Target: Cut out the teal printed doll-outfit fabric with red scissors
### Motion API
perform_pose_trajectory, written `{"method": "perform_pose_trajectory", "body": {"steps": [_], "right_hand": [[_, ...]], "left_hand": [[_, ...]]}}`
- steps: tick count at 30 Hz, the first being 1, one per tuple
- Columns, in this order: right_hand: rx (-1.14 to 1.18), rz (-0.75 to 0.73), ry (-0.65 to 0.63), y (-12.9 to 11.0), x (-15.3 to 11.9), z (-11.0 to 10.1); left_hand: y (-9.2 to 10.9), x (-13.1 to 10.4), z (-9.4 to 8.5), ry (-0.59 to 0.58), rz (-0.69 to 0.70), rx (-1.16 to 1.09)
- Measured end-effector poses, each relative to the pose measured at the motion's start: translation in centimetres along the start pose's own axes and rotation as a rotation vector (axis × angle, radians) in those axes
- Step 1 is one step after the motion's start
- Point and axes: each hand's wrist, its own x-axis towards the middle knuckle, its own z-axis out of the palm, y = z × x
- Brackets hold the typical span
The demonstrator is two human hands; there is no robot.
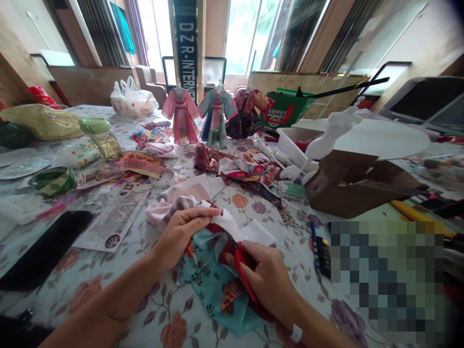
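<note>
My right hand [266, 273] is closed round the red handles of a pair of scissors [244, 278]. The blades point up and left into the cloth, their tips partly hidden by it. With thumb and fingers pinched together, my left hand [186, 232] grips the edge of the fabric, where red and white layers meet. Turquoise printed fabric [210, 285] with orange and dark motifs hangs below both hands onto the table. Beyond my left hand lies a pale pink and grey bundle of cloth [170, 208], with white material [257, 232] to the right.
Small dressed mannequins [217, 113] stand at the back, near a green bag [286, 108]. A brown cardboard box [348, 183] and white mannequin form [331, 128] are at right. Left are a black phone-like slab [47, 249], a bead sheet [112, 220] and green tape [52, 181].
</note>
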Motion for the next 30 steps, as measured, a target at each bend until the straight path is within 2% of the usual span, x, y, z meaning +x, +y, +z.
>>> {"method": "perform_pose_trajectory", "body": {"steps": [5,10,16,21,26,30], "right_hand": [[0.035,0.009,-0.023,-0.2,-0.2,0.1],[0.228,0.098,-0.096,-0.4,0.1,-0.1],[0.451,0.221,-0.160,-0.7,0.2,-0.2],[0.662,0.317,-0.258,-0.8,0.0,-0.1],[0.839,0.299,-0.341,-0.6,-0.1,-0.2],[0.905,0.315,-0.353,-0.6,-0.1,-0.3]], "left_hand": [[0.2,-0.3,-0.1,0.048,0.168,0.246],[0.7,-0.5,0.0,0.106,0.321,0.468],[0.7,-0.6,0.1,0.131,0.315,0.539],[0.6,-0.9,0.7,0.183,0.307,0.491],[0.4,-1.2,1.1,0.210,0.301,0.391],[0.2,-1.3,1.2,0.177,0.312,0.419]]}}
